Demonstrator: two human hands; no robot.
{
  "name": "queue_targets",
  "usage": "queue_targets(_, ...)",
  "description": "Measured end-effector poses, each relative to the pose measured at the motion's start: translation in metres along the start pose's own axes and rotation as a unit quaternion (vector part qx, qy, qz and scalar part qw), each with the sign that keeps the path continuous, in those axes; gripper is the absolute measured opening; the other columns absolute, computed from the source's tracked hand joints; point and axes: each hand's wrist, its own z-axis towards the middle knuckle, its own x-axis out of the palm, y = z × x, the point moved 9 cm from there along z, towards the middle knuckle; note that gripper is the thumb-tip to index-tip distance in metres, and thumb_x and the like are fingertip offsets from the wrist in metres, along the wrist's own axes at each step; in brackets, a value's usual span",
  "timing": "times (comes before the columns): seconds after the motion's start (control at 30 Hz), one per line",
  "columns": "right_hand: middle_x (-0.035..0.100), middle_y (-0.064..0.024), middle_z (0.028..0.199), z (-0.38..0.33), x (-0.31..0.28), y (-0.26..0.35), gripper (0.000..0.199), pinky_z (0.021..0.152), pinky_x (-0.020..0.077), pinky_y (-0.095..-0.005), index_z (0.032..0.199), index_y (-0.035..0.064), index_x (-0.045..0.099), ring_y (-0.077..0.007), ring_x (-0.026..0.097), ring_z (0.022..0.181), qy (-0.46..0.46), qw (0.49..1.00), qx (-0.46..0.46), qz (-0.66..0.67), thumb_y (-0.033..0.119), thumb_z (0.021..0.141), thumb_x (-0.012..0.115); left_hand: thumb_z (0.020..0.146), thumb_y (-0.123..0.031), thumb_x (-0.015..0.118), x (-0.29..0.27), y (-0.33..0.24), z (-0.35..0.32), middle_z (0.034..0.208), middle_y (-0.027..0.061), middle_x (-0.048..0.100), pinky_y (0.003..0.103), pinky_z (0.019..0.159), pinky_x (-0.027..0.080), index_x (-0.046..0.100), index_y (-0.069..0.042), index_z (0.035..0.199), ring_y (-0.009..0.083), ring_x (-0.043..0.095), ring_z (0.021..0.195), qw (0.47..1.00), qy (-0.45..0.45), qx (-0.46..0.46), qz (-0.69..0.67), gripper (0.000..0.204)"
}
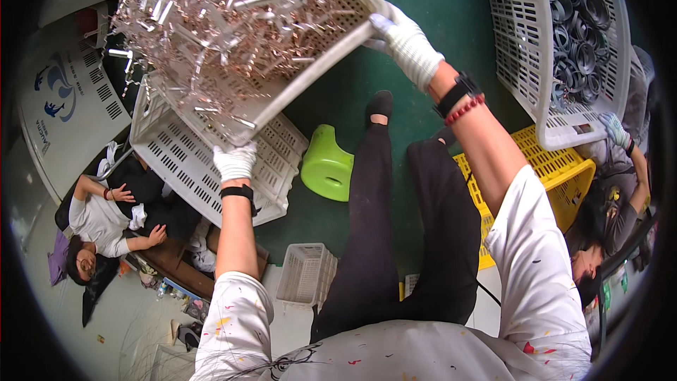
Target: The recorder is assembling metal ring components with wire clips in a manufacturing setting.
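Head view: perforated white crate (300, 92) of metal strips (218, 35), upper left; left hand (235, 163), right hand (407, 46): gloved fingers closed on its corners; best held level.

Room to pass lies between right hand (409, 46) and ring crate (520, 35); near the left hand (235, 162), a slotted crate (189, 171) and stool (326, 162) obstruct.

- Metal strips (233, 17): in the held crate (321, 63), left hand (235, 162) at its near corner, right hand (409, 42) at its right corner.
- Lower crate (187, 159): beneath it.
- Stool (328, 162): between lower crate and the person's legs (370, 219).
- Small basket (303, 275): nearer the body than the stool.
- Metal rings (582, 49): in the far-right basket (522, 28).
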Motion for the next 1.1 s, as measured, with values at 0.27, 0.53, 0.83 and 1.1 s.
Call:
queue_targets(0.27,0.070,-0.0170,0.123,-0.094,-0.106,0.020,0.041,0.096,0.0518,-0.0370,0.135,0.0104,0.061,-0.0305,0.068,0.110,-0.129,0.916,-0.065,-0.375,0.021,0.095,0.058,0.097,-0.052,0.058,-0.044,0.096,-0.036,0.162,0.0187,0.030,0.057,0.117,0.033,0.026,-0.011,0.159,0.0399,0.035,0.146,0.973,-0.001,-0.023,0.229,0.082)
queue_targets(0.53,0.058,-0.0240,0.136,-0.247,-0.317,0.111,0.067,0.109,0.0433,-0.0424,0.146,0.0027,0.048,-0.0385,0.057,0.125,-0.409,0.672,-0.148,-0.599,0.011,0.084,0.073,0.093,-0.042,0.062,-0.092,0.264,-0.099,0.151,0.0129,0.051,0.046,0.116,0.036,0.051,-0.020,0.147,0.0312,0.047,0.140,0.152,0.212,-0.012,0.965,0.060)
queue_targets(0.83,0.071,-0.0201,0.114,-0.227,-0.421,0.003,0.054,0.095,0.0513,-0.0423,0.136,0.0125,0.060,-0.0372,0.068,0.106,-0.332,0.752,0.112,-0.558,0.029,0.084,0.068,0.091,-0.048,0.060,-0.096,0.329,0.028,0.153,0.0124,0.048,0.049,0.113,0.035,0.054,-0.016,0.144,0.0293,0.045,0.140,-0.180,0.233,0.157,0.943,0.062)
queue_targets(1.1,0.070,-0.0170,0.084,-0.271,-0.407,0.015,0.033,0.074,0.0540,-0.0352,0.112,0.0032,0.069,-0.0321,0.067,0.074,-0.461,0.711,0.042,-0.529,0.013,0.081,0.063,0.091,-0.047,0.061,-0.173,0.256,0.052,0.151,0.0133,0.050,0.047,0.112,0.036,0.055,-0.015,0.143,0.0288,0.047,0.138,-0.181,0.322,0.061,0.927,0.061)
